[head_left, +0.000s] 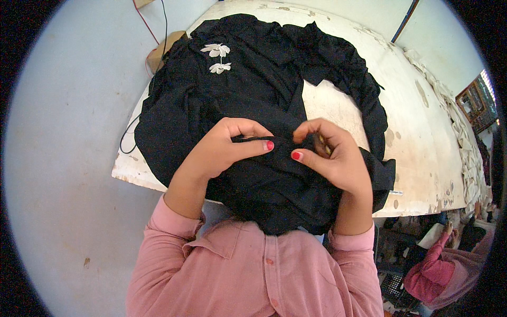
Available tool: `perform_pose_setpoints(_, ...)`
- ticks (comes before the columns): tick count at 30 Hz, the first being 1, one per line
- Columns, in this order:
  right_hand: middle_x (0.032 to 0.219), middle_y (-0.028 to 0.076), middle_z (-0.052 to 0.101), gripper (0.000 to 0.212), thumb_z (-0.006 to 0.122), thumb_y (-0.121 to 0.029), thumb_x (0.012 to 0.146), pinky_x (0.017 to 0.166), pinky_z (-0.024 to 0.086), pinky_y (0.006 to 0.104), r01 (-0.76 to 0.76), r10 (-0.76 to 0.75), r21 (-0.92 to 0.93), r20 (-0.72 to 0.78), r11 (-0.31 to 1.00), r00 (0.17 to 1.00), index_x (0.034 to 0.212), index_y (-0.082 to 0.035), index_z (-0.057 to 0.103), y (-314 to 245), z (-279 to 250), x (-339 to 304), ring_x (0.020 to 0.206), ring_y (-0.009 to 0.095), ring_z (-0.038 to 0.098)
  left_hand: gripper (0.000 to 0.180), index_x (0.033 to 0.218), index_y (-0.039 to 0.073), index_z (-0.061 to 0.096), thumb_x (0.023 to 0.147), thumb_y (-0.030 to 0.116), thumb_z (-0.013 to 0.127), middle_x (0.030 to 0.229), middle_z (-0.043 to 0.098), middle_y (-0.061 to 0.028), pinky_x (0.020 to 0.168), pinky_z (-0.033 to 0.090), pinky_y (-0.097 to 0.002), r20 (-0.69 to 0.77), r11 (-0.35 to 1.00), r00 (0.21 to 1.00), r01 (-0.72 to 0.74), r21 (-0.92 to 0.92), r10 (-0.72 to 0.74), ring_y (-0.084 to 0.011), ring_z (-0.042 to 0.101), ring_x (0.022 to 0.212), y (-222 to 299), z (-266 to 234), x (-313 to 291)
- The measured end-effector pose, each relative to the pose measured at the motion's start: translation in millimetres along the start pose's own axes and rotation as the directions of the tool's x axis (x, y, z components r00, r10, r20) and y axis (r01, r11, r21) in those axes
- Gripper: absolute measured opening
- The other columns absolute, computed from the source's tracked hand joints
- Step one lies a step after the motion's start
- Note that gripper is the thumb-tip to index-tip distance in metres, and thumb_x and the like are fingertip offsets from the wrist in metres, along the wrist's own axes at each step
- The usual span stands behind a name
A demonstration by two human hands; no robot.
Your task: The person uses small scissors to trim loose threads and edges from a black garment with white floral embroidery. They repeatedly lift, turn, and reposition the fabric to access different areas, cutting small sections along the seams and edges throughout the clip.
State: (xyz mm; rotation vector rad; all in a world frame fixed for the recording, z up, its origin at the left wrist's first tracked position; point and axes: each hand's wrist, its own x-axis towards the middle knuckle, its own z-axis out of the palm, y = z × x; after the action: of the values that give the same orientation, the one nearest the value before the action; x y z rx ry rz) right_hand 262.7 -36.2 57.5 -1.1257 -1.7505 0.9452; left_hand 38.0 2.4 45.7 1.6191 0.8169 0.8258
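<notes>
Pinching folded black cloth (248,87): left grip (224,148). Right grip (334,156) curling beside it, closure unclear, palmed item (324,145) half hidden. Cloth draping over bench (417,153); white strip (396,193) bearing unreadable print.

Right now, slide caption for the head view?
Left hand pinches a fold of black cloth, right hand close beside, over a stained table.
</notes>
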Motion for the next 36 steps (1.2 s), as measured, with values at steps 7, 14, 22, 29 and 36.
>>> perform_pose_setpoints(7, 0.085, 0.0, 0.056, 0.023, 0.07, -0.006, 0.079, 0.064, 0.04, 0.0216, 0.12, -0.134, -0.142, -0.091, 0.983, 0.987, 0.1, -0.002, 0.061, 17, -4, -1, 0.071, 0.008, 0.049, 0.022, 0.096, 0.0, 0.07, 0.086, 0.019, 0.065, 0.089, 0.067, -0.0036, 0.081, 0.043, -0.0217, 0.09, 0.945, 0.993, 0.095, -0.313, -0.07, -0.0079, 0.058, 0.085, 2, -9, -4)
perform_pose_setpoints(14, 0.095, 0.011, 0.059, 0.046, 0.066, -0.013, 0.082, 0.065, 0.048, 0.0329, 0.299, -0.425, -0.598, -0.077, 0.743, 0.902, 0.126, -0.008, 0.056, -6, 3, -12, 0.072, 0.026, 0.058, 0.023, 0.095, 0.001, 0.069, 0.086, 0.022, 0.063, 0.089, 0.067, -0.0032, 0.082, 0.042, -0.0233, -0.016, 0.939, 0.987, 0.148, -0.309, -0.161, -0.0108, 0.059, 0.086, 3, -2, -5)
perform_pose_setpoints(22, 0.091, 0.004, 0.063, 0.043, 0.071, -0.015, 0.072, 0.056, 0.045, 0.0313, 0.46, -0.645, -0.767, 0.08, 0.448, 0.76, 0.114, -0.01, 0.064, -7, 2, -9, 0.067, 0.02, 0.057, 0.024, 0.1, 0.001, 0.067, 0.089, 0.021, 0.061, 0.094, 0.067, -0.0035, 0.083, 0.044, -0.0231, 0.05, 0.91, 0.985, 0.172, -0.377, -0.165, -0.0097, 0.06, 0.088, 4, 0, -6)
perform_pose_setpoints(29, 0.09, 0.004, 0.063, 0.042, 0.071, -0.016, 0.072, 0.055, 0.044, 0.0312, 0.457, -0.659, -0.759, 0.049, 0.464, 0.75, 0.113, -0.009, 0.065, -6, 8, -8, 0.065, 0.019, 0.056, 0.024, 0.104, 0.0, 0.066, 0.093, 0.02, 0.058, 0.099, 0.066, -0.0024, 0.083, 0.044, -0.0214, 0.123, 0.867, 0.986, 0.158, -0.473, -0.113, -0.0075, 0.059, 0.091, 3, 2, -6)
perform_pose_setpoints(36, 0.089, 0.003, 0.062, 0.041, 0.071, -0.016, 0.073, 0.053, 0.043, 0.0299, 0.417, -0.66, -0.774, -0.001, 0.476, 0.751, 0.112, -0.009, 0.065, -3, 16, -7, 0.062, 0.018, 0.054, 0.024, 0.105, 0.0, 0.066, 0.092, 0.018, 0.058, 0.101, 0.068, -0.0055, 0.084, 0.046, -0.0232, 0.148, 0.807, 0.978, 0.206, -0.554, -0.148, -0.0097, 0.061, 0.092, -1, 4, -4)
